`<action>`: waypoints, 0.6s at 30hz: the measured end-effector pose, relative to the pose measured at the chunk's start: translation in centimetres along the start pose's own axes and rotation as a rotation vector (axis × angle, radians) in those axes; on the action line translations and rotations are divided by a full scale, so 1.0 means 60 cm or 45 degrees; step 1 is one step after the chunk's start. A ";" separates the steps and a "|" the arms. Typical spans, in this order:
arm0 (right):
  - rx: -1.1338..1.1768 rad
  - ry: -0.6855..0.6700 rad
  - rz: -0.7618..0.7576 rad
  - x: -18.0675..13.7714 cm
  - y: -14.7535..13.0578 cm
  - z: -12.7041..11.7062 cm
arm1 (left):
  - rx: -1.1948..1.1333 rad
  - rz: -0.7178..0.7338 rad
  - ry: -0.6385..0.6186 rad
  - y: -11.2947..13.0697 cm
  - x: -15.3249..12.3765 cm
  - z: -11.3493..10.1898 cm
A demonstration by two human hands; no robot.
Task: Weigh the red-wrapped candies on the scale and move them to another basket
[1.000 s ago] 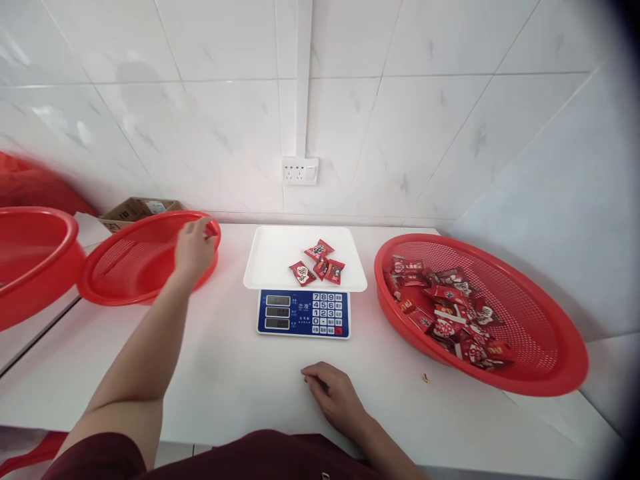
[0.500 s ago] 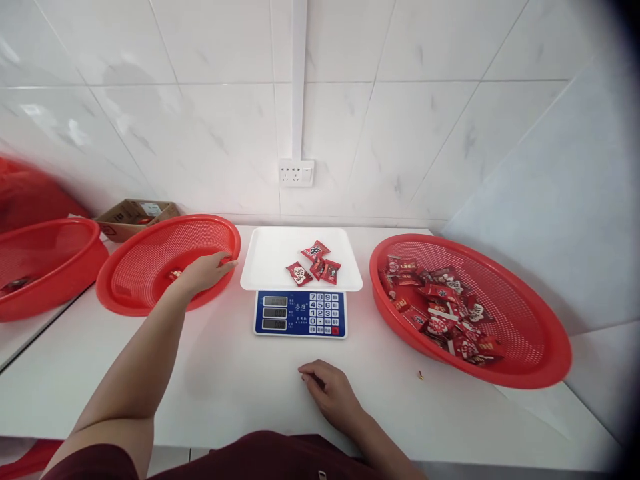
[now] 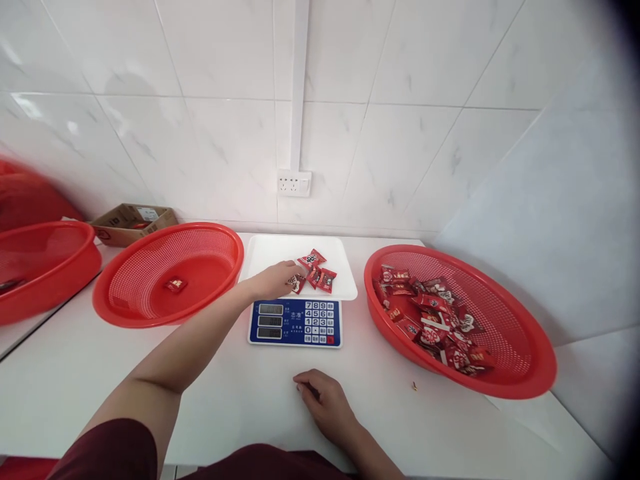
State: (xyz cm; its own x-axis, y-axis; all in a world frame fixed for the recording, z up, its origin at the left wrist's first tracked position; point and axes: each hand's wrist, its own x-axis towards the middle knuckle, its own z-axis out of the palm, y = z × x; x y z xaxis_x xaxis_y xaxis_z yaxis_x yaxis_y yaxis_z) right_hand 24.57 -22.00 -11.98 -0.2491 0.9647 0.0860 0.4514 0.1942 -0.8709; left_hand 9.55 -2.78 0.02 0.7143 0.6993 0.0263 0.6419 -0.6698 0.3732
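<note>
Packets (image 3: 327,281) in red wrappers, four of them, lie on the white tray (image 3: 270,253) of our scale (image 3: 295,325) at the centre of the frame. Our left hand (image 3: 275,279) reaches over the tray from lower left, its fingers at the leftmost packet (image 3: 297,285) and partly covering it; we cannot tell whether they are closed on it. Our right hand (image 3: 325,405) is at lower middle, nearest to the scale, fingers loosely curled, thumb a little apart from forefinger. At right we have a wide basket (image 3: 505,327) with a heap (image 3: 440,313) of red packets; at left, a second basket (image 3: 145,273) with one small packet (image 3: 175,285) inside. Behind it, we see a cardboard box (image 3: 120,235).
</note>
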 end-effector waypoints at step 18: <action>0.008 -0.004 0.016 0.004 -0.003 0.000 | 0.088 -0.307 0.483 -0.026 -0.016 -0.030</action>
State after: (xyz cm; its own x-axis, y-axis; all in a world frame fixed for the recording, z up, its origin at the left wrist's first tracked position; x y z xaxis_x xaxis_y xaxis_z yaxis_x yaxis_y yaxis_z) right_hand 24.45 -21.82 -11.81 -0.2462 0.9664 0.0737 0.4494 0.1812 -0.8748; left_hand 7.35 -1.99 1.09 0.3978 0.8708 0.2890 0.8036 -0.4826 0.3482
